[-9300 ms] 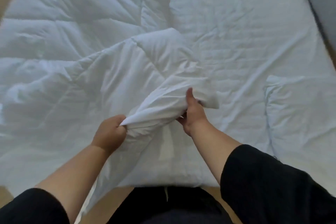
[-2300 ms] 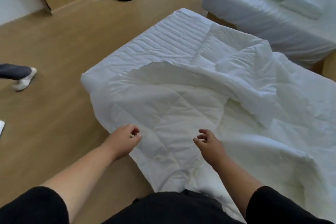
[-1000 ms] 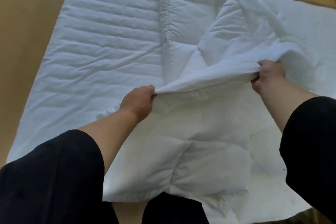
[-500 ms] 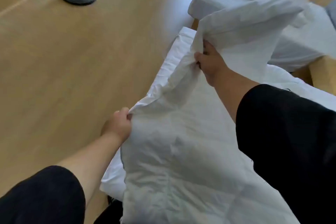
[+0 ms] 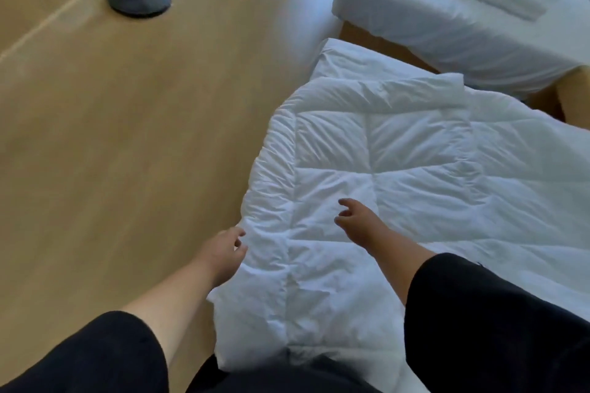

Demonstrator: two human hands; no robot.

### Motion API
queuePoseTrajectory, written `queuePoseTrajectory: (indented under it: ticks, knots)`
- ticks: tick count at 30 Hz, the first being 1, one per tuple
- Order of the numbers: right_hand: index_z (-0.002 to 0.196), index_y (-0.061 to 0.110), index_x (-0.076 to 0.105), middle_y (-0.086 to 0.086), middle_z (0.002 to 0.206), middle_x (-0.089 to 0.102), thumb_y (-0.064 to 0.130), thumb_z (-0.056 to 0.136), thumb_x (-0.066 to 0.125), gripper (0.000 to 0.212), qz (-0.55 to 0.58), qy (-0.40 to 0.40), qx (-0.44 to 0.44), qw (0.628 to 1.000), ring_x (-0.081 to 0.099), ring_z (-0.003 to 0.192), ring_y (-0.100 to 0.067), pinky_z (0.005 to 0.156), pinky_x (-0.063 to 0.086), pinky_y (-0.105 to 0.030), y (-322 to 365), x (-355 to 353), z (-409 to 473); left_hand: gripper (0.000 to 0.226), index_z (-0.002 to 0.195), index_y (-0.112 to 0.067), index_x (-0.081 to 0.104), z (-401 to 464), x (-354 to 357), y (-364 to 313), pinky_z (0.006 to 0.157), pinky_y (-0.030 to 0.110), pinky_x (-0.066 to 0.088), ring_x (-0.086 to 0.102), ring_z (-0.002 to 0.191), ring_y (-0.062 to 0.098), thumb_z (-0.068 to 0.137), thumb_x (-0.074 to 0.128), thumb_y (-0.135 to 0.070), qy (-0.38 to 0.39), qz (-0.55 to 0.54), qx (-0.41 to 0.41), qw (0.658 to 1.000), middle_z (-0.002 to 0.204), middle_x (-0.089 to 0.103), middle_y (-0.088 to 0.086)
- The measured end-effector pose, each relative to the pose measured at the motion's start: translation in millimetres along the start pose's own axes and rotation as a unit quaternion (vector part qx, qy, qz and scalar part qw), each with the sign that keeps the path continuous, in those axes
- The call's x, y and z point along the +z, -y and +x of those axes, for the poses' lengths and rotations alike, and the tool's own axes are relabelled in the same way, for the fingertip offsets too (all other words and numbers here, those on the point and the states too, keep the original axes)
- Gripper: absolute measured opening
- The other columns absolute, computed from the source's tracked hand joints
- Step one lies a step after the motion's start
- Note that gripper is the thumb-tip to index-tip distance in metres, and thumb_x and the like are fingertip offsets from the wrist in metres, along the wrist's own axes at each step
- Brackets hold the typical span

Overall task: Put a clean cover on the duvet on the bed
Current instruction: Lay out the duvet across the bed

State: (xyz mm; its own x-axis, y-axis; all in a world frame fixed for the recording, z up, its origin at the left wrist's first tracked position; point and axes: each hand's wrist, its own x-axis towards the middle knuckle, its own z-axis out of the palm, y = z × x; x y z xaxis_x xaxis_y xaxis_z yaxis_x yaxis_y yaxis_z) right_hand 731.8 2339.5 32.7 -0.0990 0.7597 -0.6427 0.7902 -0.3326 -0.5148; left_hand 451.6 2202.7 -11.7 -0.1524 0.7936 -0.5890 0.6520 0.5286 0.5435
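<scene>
A white quilted duvet [image 5: 399,163] lies spread flat over the bed [image 5: 332,54], its near corner hanging over the bed's left edge. My left hand [image 5: 223,252] hovers at that left edge with fingers loosely spread, holding nothing. My right hand [image 5: 357,222] hangs just above the duvet's surface, fingers relaxed and apart. No separate cover can be told apart from the duvet.
Wooden floor [image 5: 111,137] stretches to the left. A black lamp stand base [image 5: 139,0] with cables sits at the far left. A second bed [image 5: 447,19] with white folded bedding stands at the top right, a narrow gap between the beds.
Half a second ago both hands gripped the duvet's edge and lifted it high. Now the duvet lies flat on the bed and both hands have let go.
</scene>
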Motion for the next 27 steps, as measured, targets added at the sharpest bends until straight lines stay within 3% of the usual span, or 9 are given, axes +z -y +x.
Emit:
queuePoseTrajectory:
  ticks: [9, 15, 20, 27]
  knots:
    - [0.154, 0.021, 0.036, -0.008, 0.138, 0.055, 0.022, 0.099, 0.055, 0.058, 0.040, 0.013, -0.002, 0.999, 0.054, 0.118, -0.025, 0.093, 0.042, -0.032, 2, 39, -50, 0.037, 0.134, -0.019, 0.054, -53, -38, -3, 0.090, 0.031, 0.045, 0.057, 0.108, 0.019, 0.100, 0.051, -0.032, -0.007, 0.080, 0.024, 0.997, 0.123, 0.061, 0.000]
    - [0.154, 0.024, 0.034, -0.002, 0.138, 0.057, 0.029, 0.095, 0.061, 0.064, 0.012, -0.010, -0.044, 0.999, 0.058, 0.117, -0.023, 0.097, 0.048, -0.036, 68, 85, -57, 0.052, 0.144, -0.018, 0.046, -35, -97, 18, 0.105, 0.036, 0.042, 0.051, 0.128, 0.023, 0.099, 0.052, -0.043, 0.031, 0.131, 0.047, 0.990, 0.143, 0.049, 0.005]
    - [0.155, 0.022, 0.031, 0.000, 0.134, 0.060, 0.030, 0.095, 0.064, 0.069, 0.024, -0.039, -0.072, 0.996, 0.063, 0.104, -0.014, 0.078, 0.050, -0.027, 149, 132, -52, 0.049, 0.139, -0.012, 0.053, -17, -177, 53, 0.105, 0.034, 0.043, 0.054, 0.126, 0.024, 0.100, 0.052, -0.042, 0.031, 0.118, 0.102, 0.987, 0.140, 0.055, 0.007]
    - [0.156, 0.017, 0.032, -0.005, 0.135, 0.060, 0.024, 0.096, 0.065, 0.068, 0.095, -0.074, -0.068, 0.990, 0.061, 0.112, -0.016, 0.094, 0.048, -0.032, 240, 171, -46, 0.044, 0.131, -0.009, 0.061, 2, -304, 103, 0.100, 0.030, 0.044, 0.055, 0.125, 0.026, 0.101, 0.051, -0.040, 0.050, 0.182, 0.111, 0.976, 0.134, 0.062, 0.008]
